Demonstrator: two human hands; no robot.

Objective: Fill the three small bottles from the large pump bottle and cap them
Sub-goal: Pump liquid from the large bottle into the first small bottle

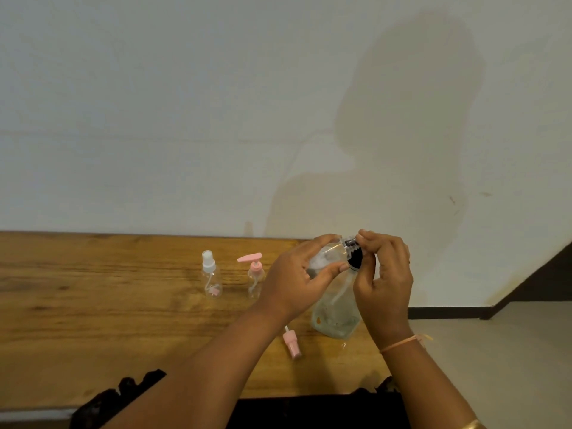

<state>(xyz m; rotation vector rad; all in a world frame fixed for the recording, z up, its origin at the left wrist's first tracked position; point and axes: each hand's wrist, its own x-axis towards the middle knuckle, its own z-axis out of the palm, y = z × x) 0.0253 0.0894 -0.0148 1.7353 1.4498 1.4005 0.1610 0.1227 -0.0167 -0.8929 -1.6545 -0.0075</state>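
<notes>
The large clear pump bottle (335,311) stands near the right end of the wooden table (93,305). My right hand (383,274) grips its black and clear pump head (353,253) from the right. My left hand (297,280) holds a small clear bottle (326,257) tilted against the pump head; my fingers hide most of it. Further left, two small bottles stand upright: one with a white spray top (211,275), one with a pink pump top (254,274). A loose pink cap (291,343) lies on the table in front of the large bottle.
A pale wall (216,119) rises right behind the table's far edge. The table ends just right of the large bottle, with grey floor (510,351) beyond. Dark fabric (123,397) lies along the near edge.
</notes>
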